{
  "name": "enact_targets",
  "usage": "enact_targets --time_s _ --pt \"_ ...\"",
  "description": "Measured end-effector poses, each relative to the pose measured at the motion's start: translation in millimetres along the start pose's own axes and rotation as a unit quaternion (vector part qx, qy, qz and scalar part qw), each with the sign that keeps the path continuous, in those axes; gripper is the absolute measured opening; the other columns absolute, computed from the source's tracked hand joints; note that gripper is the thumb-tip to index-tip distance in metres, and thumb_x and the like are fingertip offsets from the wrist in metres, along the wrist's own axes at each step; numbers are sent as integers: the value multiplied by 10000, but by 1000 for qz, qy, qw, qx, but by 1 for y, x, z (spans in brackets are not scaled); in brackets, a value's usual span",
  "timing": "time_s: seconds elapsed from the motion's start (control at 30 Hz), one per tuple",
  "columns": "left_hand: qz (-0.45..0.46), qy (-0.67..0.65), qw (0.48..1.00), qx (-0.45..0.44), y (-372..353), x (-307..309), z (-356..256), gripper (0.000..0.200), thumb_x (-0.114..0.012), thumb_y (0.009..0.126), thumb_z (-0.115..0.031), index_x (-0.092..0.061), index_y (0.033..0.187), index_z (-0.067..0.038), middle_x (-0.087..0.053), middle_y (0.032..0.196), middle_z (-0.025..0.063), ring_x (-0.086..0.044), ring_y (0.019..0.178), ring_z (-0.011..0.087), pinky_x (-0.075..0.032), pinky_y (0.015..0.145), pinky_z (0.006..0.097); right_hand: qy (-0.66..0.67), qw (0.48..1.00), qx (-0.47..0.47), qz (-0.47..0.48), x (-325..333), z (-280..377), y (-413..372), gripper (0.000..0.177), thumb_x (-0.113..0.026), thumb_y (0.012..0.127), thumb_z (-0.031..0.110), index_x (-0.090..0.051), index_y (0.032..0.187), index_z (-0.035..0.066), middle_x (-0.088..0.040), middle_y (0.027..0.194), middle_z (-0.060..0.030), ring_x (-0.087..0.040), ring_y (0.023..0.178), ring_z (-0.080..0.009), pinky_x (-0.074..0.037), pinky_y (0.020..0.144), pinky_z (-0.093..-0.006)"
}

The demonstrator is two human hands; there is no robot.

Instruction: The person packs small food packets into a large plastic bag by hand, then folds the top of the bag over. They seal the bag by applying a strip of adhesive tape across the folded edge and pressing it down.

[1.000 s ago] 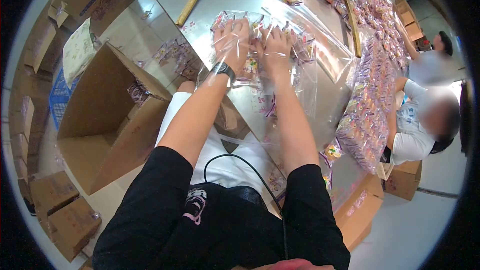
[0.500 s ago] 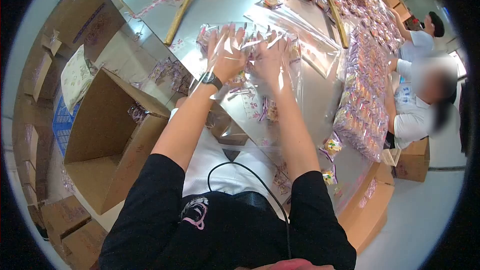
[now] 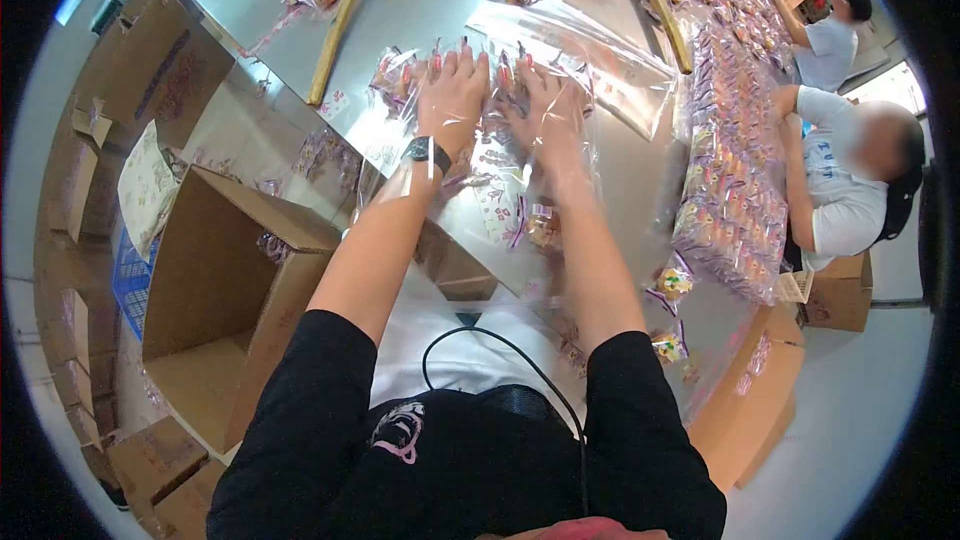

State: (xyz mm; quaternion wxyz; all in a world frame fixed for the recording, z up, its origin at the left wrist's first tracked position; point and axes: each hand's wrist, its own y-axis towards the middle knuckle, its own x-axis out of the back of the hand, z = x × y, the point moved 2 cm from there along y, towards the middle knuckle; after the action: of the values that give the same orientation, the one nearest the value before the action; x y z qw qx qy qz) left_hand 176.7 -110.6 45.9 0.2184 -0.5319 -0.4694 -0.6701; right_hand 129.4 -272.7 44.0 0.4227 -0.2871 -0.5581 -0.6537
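Observation:
Both of my hands are inside or beneath a large clear plastic bag (image 3: 490, 195) on the metal table (image 3: 625, 155). My left hand (image 3: 452, 100) lies with its fingers stretched forward, beside wrapped snack packets (image 3: 392, 73) at the bag's far left corner. My right hand (image 3: 548, 110) has its fingers spread near more packets at the far end. Between my forearms, close to the right one, sits a single wrapped packet (image 3: 543, 227). Glare on the plastic hides some of the packets around my fingertips.
Flat clear bags (image 3: 600, 50) lie beyond my right hand. Wooden strips (image 3: 340, 25) flank the work area. Stacked packets (image 3: 730, 170) line the right side. An open carton (image 3: 220, 290) stands at the left. Two people (image 3: 850, 175) are at the right.
My left hand's fingers have straightened and lie flatter. My right hand has shifted slightly, its fingers spreading. The camera view has turned a little.

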Motion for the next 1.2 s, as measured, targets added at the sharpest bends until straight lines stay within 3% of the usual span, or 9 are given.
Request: enact_targets --time_s 0.1,0.47,0.63,0.73,0.83,0.97,1.07,1.13,1.2 --pt "-7 -8 1000 5 5 -7 1 454 -598 967 -165 -551 1415 -105 -571 1487 132 -537 1389 312 -354 1140 640 -39 997 50 -37 6 -1 -6 598 -776 821 262 -620 1392 178 -662 1270 -96 -559 1264 -356 -378 1097 -506" --pt "-37 -62 997 5 4 -13 10 516 -583 928 -131 -572 1441 -179 -694 1323 97 -608 1292 342 -402 1135 554 -43 997 -12 -68 -31 -12 -2 540 -625 917 368 -639 1376 83 -729 1001 -222 -616 1187 -361 -333 1083 -524" --pt "35 -98 994 10 2 11 6 682 -751 858 -278 -525 1472 -87 -571 1498 112 -449 1455 352 -276 1194 631 -30 998 -42 -42 -21 7 2 604 -692 853 300 -611 1392 41 -652 1360 -138 -523 1331 -386 -288 1167 -544" --pt "-124 -74 989 -16 -24 26 -6 529 -600 939 -140 -521 1459 -77 -555 1473 206 -475 1403 431 -276 1191 636 -47 998 -16 -42 -20 13 -2 643 -679 831 256 -570 1416 13 -564 1463 -175 -470 1392 -393 -241 1217 -560" --pt "-35 -143 988 36 -59 41 -12 510 -624 922 -124 -538 1412 -15 -543 1454 243 -488 1374 449 -353 1164 584 -62 995 61 -55 -3 29 -6 747 -702 824 260 -472 1471 -33 -514 1461 -241 -453 1406 -409 -223 1255 -535" --pt "-18 -159 987 -8 -112 76 -18 464 -711 866 -117 -614 1306 -9 -613 1354 209 -559 1270 401 -429 1094 531 84 976 196 41 6 59 -4 619 -627 917 190 -480 1508 78 -478 1545 -199 -397 1474 -379 -278 1251 -503" --pt "-164 -265 945 -98 -163 118 -9 461 -818 786 -110 -656 1207 -18 -648 1275 159 -599 1143 349 -479 1006 496 70 973 212 58 -3 79 5 594 -626 949 235 -486 1519 145 -469 1567 -170 -387 1486 -364 -267 1256 -507" --pt "-268 -150 950 53 -168 141 4 525 -884 725 -108 -662 1197 -49 -671 1195 112 -624 1019 328 -520 903 428 61 973 220 41 -17 87 15 656 -690 920 337 -491 1519 159 -473 1568 -159 -376 1493 -372 -251 1263 -516" --pt "-217 -158 953 140 -160 144 28 438 -824 812 -128 -664 1211 -43 -690 1165 144 -666 985 338 -531 839 397 86 975 197 57 -43 91 23 703 -720 897 413 -500 1515 163 -469 1573 -161 -367 1499 -373 -238 1266 -526"
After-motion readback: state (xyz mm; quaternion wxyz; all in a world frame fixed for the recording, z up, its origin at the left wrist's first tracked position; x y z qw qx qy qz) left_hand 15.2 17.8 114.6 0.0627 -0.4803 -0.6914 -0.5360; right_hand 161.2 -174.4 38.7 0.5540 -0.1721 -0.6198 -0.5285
